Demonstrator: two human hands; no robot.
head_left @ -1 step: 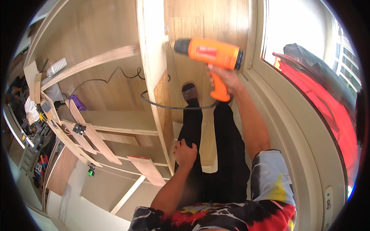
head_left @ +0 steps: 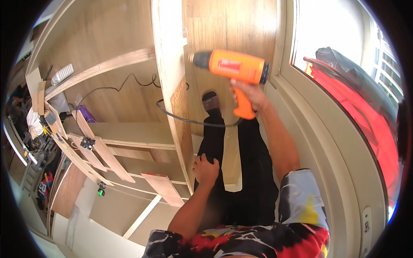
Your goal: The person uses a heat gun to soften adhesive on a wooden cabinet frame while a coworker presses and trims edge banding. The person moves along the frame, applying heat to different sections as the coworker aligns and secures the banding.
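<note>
My right hand (head_left: 251,95) is wrapped round the grip of an orange heat gun (head_left: 236,66) with a black collar and a metal tip. Its nozzle points left, close to the pale face of an upright wooden panel (head_left: 168,51); whether it touches cannot be told. A black power cord (head_left: 193,122) runs from the grip, past the panel, toward the left. My left hand (head_left: 206,170) rests on my left knee, its fingers loosely spread and holding nothing.
Wooden shelf framing (head_left: 142,145) with several loose boards (head_left: 163,188) fills the left. A purple item (head_left: 86,114) lies among the framing. To my right is a pale sliding-door frame (head_left: 340,116), with a red item (head_left: 357,112) beyond the glass. My foot (head_left: 210,101) stands on wood-look flooring.
My right hand has lowered the heat gun slightly and shifted it a little to the left. My left hand stays on my knee.
</note>
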